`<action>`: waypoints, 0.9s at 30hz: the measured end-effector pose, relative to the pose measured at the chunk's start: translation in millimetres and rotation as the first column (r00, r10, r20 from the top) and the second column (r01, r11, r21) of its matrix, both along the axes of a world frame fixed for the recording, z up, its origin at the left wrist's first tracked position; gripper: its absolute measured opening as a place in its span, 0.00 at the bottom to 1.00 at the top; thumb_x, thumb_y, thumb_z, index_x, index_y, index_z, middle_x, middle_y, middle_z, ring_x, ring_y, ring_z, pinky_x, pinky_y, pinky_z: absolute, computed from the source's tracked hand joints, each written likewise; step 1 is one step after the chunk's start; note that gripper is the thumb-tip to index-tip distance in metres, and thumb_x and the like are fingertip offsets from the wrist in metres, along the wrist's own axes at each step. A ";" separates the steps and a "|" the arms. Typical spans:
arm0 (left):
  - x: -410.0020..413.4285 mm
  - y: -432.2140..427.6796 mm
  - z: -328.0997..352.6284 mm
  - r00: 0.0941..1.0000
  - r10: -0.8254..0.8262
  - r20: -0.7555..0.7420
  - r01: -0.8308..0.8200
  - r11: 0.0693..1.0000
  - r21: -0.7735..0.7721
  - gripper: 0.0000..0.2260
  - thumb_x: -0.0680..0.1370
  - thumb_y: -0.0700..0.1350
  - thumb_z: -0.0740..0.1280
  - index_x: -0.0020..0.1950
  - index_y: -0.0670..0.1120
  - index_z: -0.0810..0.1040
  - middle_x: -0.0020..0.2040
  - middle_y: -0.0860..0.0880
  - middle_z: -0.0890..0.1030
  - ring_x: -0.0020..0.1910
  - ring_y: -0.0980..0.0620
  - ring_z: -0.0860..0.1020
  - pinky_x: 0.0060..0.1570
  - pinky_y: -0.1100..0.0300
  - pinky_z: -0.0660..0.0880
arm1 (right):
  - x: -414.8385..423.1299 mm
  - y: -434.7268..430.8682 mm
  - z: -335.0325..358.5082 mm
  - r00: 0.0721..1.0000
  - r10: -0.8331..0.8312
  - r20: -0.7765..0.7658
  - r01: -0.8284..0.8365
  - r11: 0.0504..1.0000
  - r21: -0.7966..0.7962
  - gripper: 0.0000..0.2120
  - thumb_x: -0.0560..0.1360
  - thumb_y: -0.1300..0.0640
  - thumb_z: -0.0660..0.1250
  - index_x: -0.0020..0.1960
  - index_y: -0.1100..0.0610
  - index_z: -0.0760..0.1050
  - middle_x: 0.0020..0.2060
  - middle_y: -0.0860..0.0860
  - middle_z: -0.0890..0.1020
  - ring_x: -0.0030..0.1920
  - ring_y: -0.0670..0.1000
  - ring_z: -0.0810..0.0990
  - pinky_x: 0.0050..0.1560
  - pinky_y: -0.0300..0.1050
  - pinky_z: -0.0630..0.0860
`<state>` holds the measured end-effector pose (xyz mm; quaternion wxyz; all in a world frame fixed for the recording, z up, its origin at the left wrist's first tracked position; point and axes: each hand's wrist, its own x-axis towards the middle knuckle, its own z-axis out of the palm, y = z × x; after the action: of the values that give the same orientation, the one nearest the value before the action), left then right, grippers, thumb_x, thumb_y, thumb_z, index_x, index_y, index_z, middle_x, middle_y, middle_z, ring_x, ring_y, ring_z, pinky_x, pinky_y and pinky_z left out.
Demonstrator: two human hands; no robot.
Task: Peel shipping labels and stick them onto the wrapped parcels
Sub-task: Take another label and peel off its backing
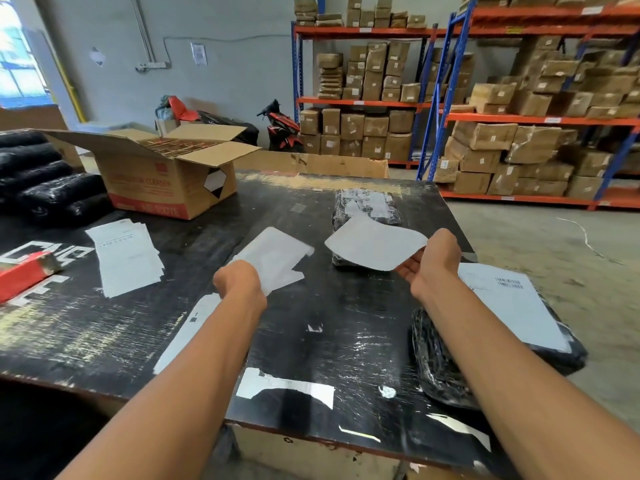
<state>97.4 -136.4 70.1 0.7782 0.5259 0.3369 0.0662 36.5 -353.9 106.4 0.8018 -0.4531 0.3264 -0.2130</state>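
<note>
My right hand (429, 261) holds a curved white label sheet (375, 245) by its right edge, above a black wrapped parcel (367, 206) at the far middle of the table. My left hand (237, 280) grips a second white sheet (273, 258), which has a torn corner, just above the black tabletop (311, 348). The two sheets are apart. A second black wrapped parcel (446, 365) lies under my right forearm at the table's right edge, with a white printed label (509, 306) on its top.
A stack of white label sheets (126, 256) lies at the left. An open cardboard box (169, 171) stands at the back left beside black wrapped rolls (45, 181). A red object (24, 277) sits at the far left edge. Shelves of brown parcels (519, 133) fill the right background.
</note>
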 end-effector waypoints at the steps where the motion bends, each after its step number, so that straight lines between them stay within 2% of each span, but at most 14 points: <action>1: -0.2 0.3 0.8 1.000 0.017 0.000 -0.017 0.999 -0.042 0.18 0.83 0.40 0.56 0.73 0.38 0.67 0.71 0.39 0.71 0.68 0.40 0.73 0.56 0.52 0.73 | 0.2 -1.0 -1.9 1.000 0.015 -0.008 -0.016 0.999 -0.035 0.13 0.77 0.56 0.51 0.42 0.57 0.73 0.43 0.57 0.85 0.45 0.57 0.85 0.42 0.47 0.80; 2: 0.4 0.8 -0.5 1.000 0.015 -0.024 -0.015 1.000 -0.001 0.18 0.84 0.40 0.55 0.73 0.38 0.67 0.71 0.40 0.71 0.68 0.41 0.73 0.57 0.53 0.72 | 0.4 -0.9 -1.7 1.000 0.022 0.000 -0.022 0.999 -0.050 0.13 0.77 0.55 0.51 0.43 0.57 0.73 0.44 0.57 0.85 0.46 0.57 0.85 0.40 0.45 0.79; 5: -0.6 3.4 -3.0 0.991 0.102 -0.088 -0.127 0.930 -0.346 0.19 0.84 0.44 0.51 0.73 0.42 0.68 0.69 0.45 0.74 0.66 0.44 0.73 0.61 0.56 0.70 | 2.6 2.2 -2.2 1.000 0.023 0.014 -0.023 1.000 -0.006 0.14 0.78 0.56 0.51 0.46 0.58 0.75 0.44 0.57 0.85 0.45 0.57 0.85 0.38 0.43 0.78; 6: 1.4 3.8 -6.8 0.993 0.090 -0.073 -0.111 0.910 -0.398 0.19 0.84 0.44 0.50 0.72 0.43 0.69 0.68 0.45 0.75 0.66 0.43 0.74 0.62 0.55 0.71 | 4.7 4.1 -4.5 0.999 0.031 0.015 -0.031 1.000 0.002 0.15 0.78 0.56 0.51 0.46 0.59 0.75 0.44 0.57 0.85 0.44 0.57 0.85 0.38 0.44 0.78; 10: 11.7 1.9 -9.5 0.994 0.086 -0.061 -0.105 0.890 -0.444 0.18 0.84 0.43 0.52 0.72 0.42 0.68 0.67 0.45 0.75 0.65 0.43 0.74 0.63 0.54 0.70 | 13.0 14.8 -9.4 0.998 0.069 -0.012 -0.069 0.998 0.011 0.14 0.78 0.57 0.51 0.45 0.58 0.74 0.41 0.56 0.84 0.42 0.56 0.84 0.36 0.43 0.78; 12: 17.9 3.7 -4.0 0.988 0.125 -0.096 -0.155 0.878 -0.453 0.18 0.85 0.44 0.50 0.73 0.42 0.67 0.69 0.46 0.72 0.68 0.45 0.71 0.65 0.56 0.67 | 20.6 21.4 -13.2 0.995 0.098 -0.024 -0.097 0.995 0.012 0.13 0.78 0.57 0.51 0.45 0.58 0.74 0.41 0.56 0.83 0.41 0.56 0.83 0.36 0.43 0.78; 15: 43.2 12.4 -11.1 0.990 0.122 -0.069 -0.137 0.953 -0.272 0.18 0.84 0.44 0.55 0.72 0.40 0.69 0.70 0.42 0.72 0.68 0.43 0.72 0.64 0.53 0.69 | 37.7 28.3 -20.2 0.993 0.104 -0.049 -0.104 0.995 0.004 0.13 0.78 0.57 0.51 0.46 0.58 0.74 0.39 0.55 0.83 0.39 0.55 0.83 0.30 0.40 0.77; 18: 66.6 21.1 -18.0 0.981 0.114 -0.159 -0.167 0.911 -0.376 0.17 0.84 0.46 0.54 0.70 0.42 0.70 0.68 0.42 0.75 0.63 0.42 0.75 0.63 0.51 0.73 | 56.6 35.6 -25.5 0.994 0.098 -0.056 -0.098 0.995 0.007 0.14 0.77 0.59 0.50 0.45 0.59 0.74 0.38 0.55 0.82 0.37 0.55 0.82 0.27 0.40 0.76; 19: 75.8 24.8 -21.4 0.990 0.089 -0.113 -0.122 0.932 -0.341 0.17 0.83 0.43 0.55 0.70 0.40 0.70 0.67 0.41 0.75 0.61 0.41 0.76 0.61 0.52 0.74 | 64.3 37.2 -28.6 0.994 0.093 -0.060 -0.093 0.996 -0.001 0.14 0.77 0.59 0.50 0.44 0.59 0.74 0.37 0.55 0.82 0.36 0.54 0.82 0.29 0.41 0.77; 21: 89.9 26.4 -24.6 0.995 0.081 -0.063 -0.096 0.957 -0.275 0.17 0.81 0.38 0.58 0.70 0.37 0.70 0.61 0.37 0.78 0.45 0.43 0.79 0.45 0.56 0.77 | 79.1 42.6 -32.6 0.993 0.090 -0.074 -0.090 0.996 0.002 0.13 0.77 0.60 0.51 0.39 0.57 0.71 0.30 0.52 0.80 0.29 0.52 0.80 0.30 0.42 0.77; 22: 95.0 26.2 -25.9 0.991 0.100 -0.087 -0.123 0.940 -0.318 0.16 0.81 0.37 0.57 0.69 0.36 0.72 0.56 0.38 0.78 0.37 0.46 0.77 0.38 0.59 0.76 | 87.1 45.4 -35.1 0.993 0.088 -0.078 -0.087 0.996 0.006 0.13 0.77 0.60 0.51 0.38 0.56 0.70 0.26 0.51 0.79 0.25 0.50 0.78 0.29 0.42 0.76; 23: 103.9 27.7 -26.4 0.987 0.099 -0.126 -0.130 0.954 -0.272 0.16 0.82 0.36 0.55 0.68 0.38 0.73 0.55 0.40 0.78 0.33 0.48 0.74 0.37 0.60 0.76 | 94.8 48.2 -37.3 0.993 0.086 -0.084 -0.085 0.996 0.009 0.13 0.77 0.59 0.51 0.38 0.56 0.70 0.25 0.50 0.78 0.24 0.50 0.77 0.30 0.43 0.77; 25: 118.6 31.2 -32.7 0.976 0.124 -0.179 -0.163 0.960 -0.226 0.17 0.82 0.35 0.53 0.68 0.40 0.73 0.59 0.43 0.79 0.32 0.49 0.74 0.41 0.59 0.76 | 106.8 54.8 -40.3 0.992 0.085 -0.089 -0.084 0.996 0.017 0.13 0.77 0.60 0.51 0.39 0.57 0.72 0.28 0.52 0.80 0.28 0.53 0.80 0.36 0.48 0.81; 27: 128.5 33.2 -36.5 0.980 0.063 -0.191 -0.095 0.982 -0.163 0.19 0.81 0.35 0.53 0.69 0.39 0.73 0.65 0.43 0.77 0.35 0.47 0.75 0.40 0.59 0.75 | 116.1 60.0 -42.3 0.993 0.070 -0.097 -0.067 0.997 0.032 0.13 0.76 0.60 0.52 0.35 0.56 0.69 0.26 0.51 0.79 0.30 0.54 0.79 0.39 0.48 0.79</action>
<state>225.9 -103.2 33.5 0.7826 0.4470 0.4328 0.0189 152.6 -293.9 64.1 0.7981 -0.4621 0.3527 -0.1583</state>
